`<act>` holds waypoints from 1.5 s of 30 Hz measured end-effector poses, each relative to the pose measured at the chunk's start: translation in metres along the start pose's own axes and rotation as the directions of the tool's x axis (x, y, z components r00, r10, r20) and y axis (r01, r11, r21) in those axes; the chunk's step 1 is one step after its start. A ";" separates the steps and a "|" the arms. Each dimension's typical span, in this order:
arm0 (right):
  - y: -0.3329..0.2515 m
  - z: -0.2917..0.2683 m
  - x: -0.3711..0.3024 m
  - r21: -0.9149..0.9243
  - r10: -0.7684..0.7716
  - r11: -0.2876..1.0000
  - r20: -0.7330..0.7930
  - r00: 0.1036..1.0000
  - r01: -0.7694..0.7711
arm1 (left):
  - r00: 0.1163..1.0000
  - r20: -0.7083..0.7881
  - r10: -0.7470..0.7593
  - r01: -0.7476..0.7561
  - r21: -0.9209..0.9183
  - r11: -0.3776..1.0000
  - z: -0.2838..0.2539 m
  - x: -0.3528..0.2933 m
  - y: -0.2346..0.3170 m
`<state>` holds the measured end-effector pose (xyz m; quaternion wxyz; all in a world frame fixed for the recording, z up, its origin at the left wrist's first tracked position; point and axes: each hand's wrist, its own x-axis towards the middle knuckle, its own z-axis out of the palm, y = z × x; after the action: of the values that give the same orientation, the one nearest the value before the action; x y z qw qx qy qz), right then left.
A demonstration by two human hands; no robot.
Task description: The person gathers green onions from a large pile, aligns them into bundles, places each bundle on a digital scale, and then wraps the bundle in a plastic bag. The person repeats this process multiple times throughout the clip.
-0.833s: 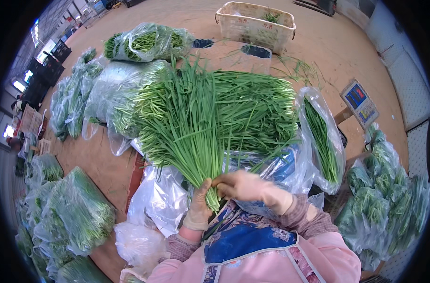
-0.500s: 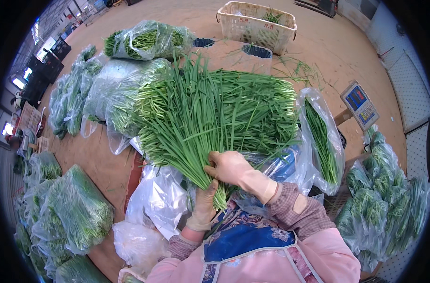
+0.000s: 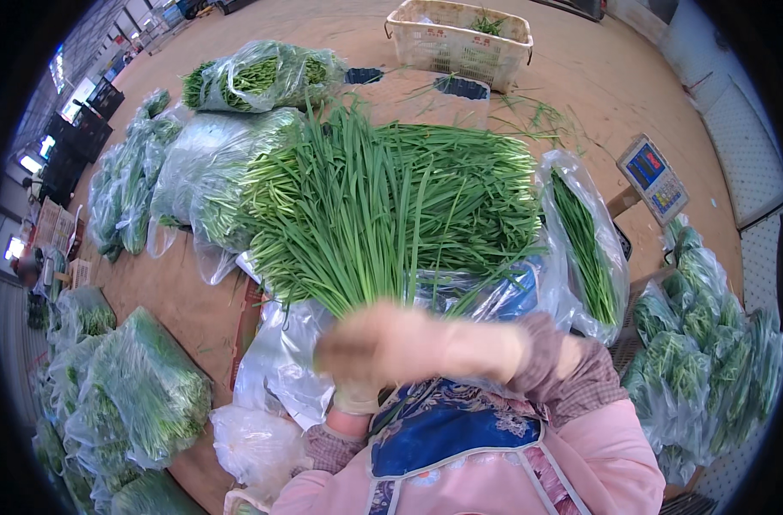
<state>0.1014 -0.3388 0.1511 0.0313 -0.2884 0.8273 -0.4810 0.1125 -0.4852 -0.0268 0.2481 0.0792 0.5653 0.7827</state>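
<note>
A loose bunch of garlic chives [image 3: 344,232] fans out in front of me, leaves pointing away and stems toward my body. My left hand [image 3: 355,395], in a pale glove, grips the stem ends, though the right one covers most of its fingers. Motion smears my gloved right hand [image 3: 391,339], which crosses over the stems at the left; its fingers cannot be made out. Behind the bunch lies a broad pile of chives [image 3: 468,189], cut ends facing right. Clear plastic wrap [image 3: 293,352] lies beside my left hand.
Bagged greens sit at the far left [image 3: 228,163], near left [image 3: 142,378] and right [image 3: 696,369]. An open bag of chives [image 3: 589,257] lies right of the pile, near a scale display [image 3: 653,180]. At the back stands a white plastic crate [image 3: 460,47].
My right hand has swept left and slightly toward me, from the middle of the stems to over my left hand, and is now blurred. My left hand stays at the stem ends.
</note>
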 end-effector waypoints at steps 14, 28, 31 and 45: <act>0.043 0.015 -0.080 -0.197 0.512 0.859 0.281 0.812 -0.473 | 0.912 0.037 -0.409 0.354 -0.575 0.738 0.009 0.013 0.022; 0.041 -0.126 0.023 -0.552 0.363 0.597 -0.461 0.810 -0.582 | 0.977 -0.029 -0.212 0.180 -0.426 0.887 0.031 0.002 0.031; 0.092 -0.057 0.044 -0.498 0.605 0.632 -0.163 0.780 -0.594 | 0.986 -0.068 -0.154 0.116 -0.387 0.915 0.045 0.009 0.032; 0.106 -0.062 0.022 -0.599 0.069 0.783 -0.185 0.980 -0.168 | 0.973 -0.011 -0.230 0.195 -0.491 0.849 0.033 0.006 0.031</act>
<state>0.0154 -0.2622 0.1032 -0.0971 -0.1925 0.9546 -0.2055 0.1109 -0.4621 0.0125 0.3250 -0.0759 0.3639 0.8696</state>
